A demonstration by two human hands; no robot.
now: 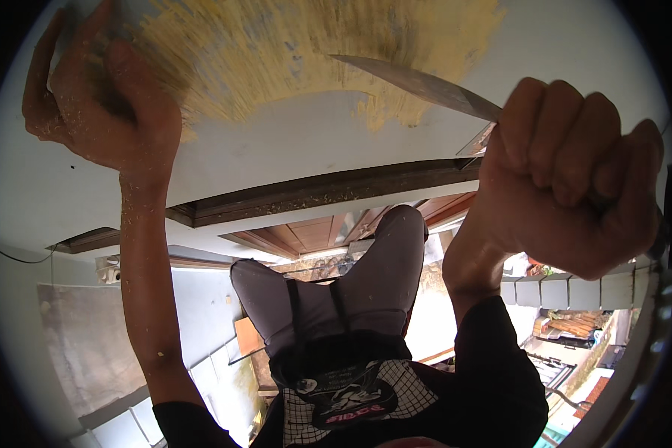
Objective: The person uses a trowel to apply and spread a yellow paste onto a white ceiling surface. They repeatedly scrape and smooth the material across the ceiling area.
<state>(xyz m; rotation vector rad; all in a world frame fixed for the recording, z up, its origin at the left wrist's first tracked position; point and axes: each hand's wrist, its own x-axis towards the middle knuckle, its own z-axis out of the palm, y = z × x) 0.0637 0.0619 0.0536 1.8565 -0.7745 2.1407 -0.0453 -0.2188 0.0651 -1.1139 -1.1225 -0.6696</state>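
Observation:
My right hand point(567, 179) is closed around a metal scraper, its handle largely hidden by my fingers. The long thin blade point(418, 84) reaches leftward over a pale painted surface point(276, 142), near a rough, streaky yellow patch point(299, 37). A smaller triangular piece of metal point(476, 140) shows below the blade by my knuckles; I cannot tell if it is part of the same tool. My left hand point(108, 104) is raised at the left edge of the patch, fingers apart and loosely bent, apparently resting on the surface. Pale flecks cling to that hand and forearm.
A dark recessed wooden frame point(328, 190) runs below the painted surface, with brown panels point(299, 235) beyond. My legs point(381, 269) show lower down. A thin cable point(15, 257) hangs at left. White tiles point(575, 291) and a pile of planks point(575, 325) are at lower right.

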